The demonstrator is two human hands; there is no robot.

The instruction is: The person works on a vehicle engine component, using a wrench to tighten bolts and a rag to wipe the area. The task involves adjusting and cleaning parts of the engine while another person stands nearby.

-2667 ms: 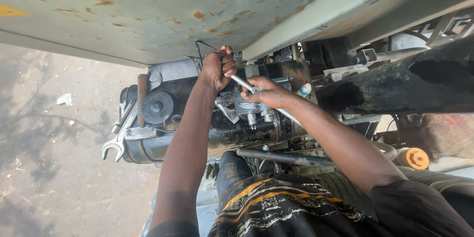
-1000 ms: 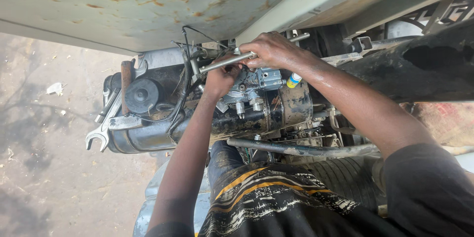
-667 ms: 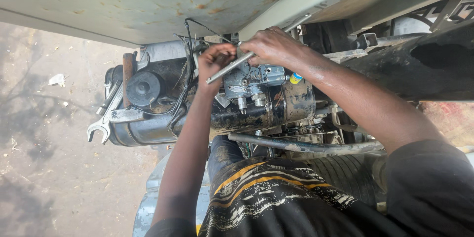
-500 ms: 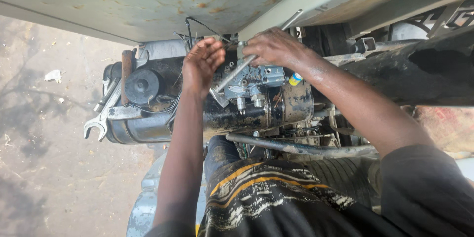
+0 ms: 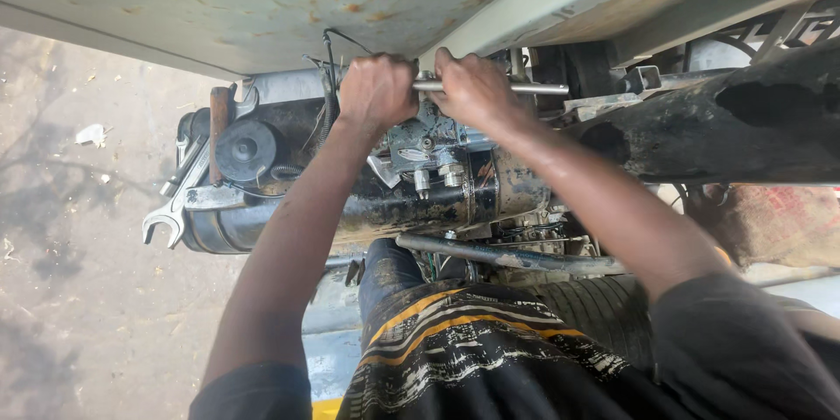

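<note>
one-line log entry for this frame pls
left hand: gripping metal bar | right hand: gripping same bar | bar: level above engine | open-end wrench: resting on engine

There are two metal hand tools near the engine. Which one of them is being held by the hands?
The long silver metal bar at the top: left hand and right hand both grip it. The open-ended steel spanner lies untouched on the dark engine's left end.

Both hands grip a horizontal metal bar (image 5: 490, 86) above a grimy engine (image 5: 411, 192) beneath a rusted, pale metal panel (image 5: 236, 0). The left hand (image 5: 378, 92) and right hand (image 5: 472, 87) are closed around the bar side by side. An open-ended spanner (image 5: 179, 201) rests on the engine's left end, over bare concrete ground (image 5: 79, 297).
</note>
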